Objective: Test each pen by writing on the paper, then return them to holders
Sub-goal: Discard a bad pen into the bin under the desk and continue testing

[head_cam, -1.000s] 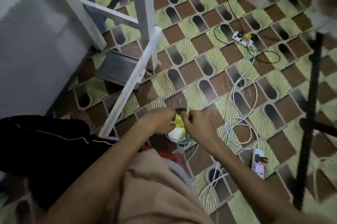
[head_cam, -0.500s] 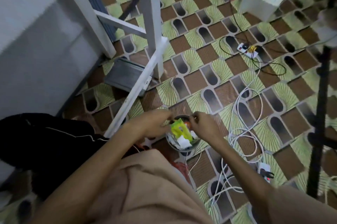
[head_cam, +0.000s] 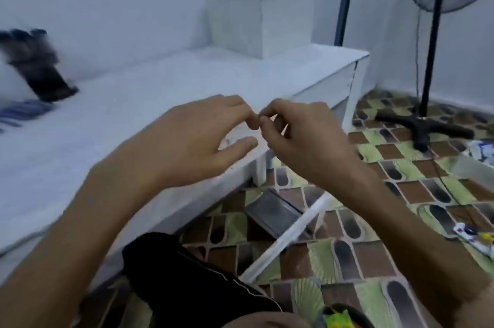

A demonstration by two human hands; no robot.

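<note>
Left hand [head_cam: 197,138]: up over the near edge of the white counter [head_cam: 133,103]. We see the thumb straight and held apart, and the fingers bent at the tips, meeting the other hand's fingertips.
Right hand [head_cam: 307,140]: right beside it, thumb and forefinger tips pressed together, the other fingers curled under. We cannot tell if anything sits in that pinch.
Pens and paper: we can't pick out either one, since the whole view is smeared.
Far side of counter: a tall white box [head_cam: 256,20] stands against the wall, with dark blurred shapes at its top that we cannot name.
Far left: a dark blurred object [head_cam: 40,71] leans on the counter.
Floor [head_cam: 387,221]: patterned tiles, with a black fan stand [head_cam: 427,124] at far right and a power strip [head_cam: 473,237] near right.
Under the counter: a white bar [head_cam: 288,237] slants across, with a grey flat box [head_cam: 272,212] just behind it.
Bottom edge: a dark bowl holding something green and yellow [head_cam: 336,318].
</note>
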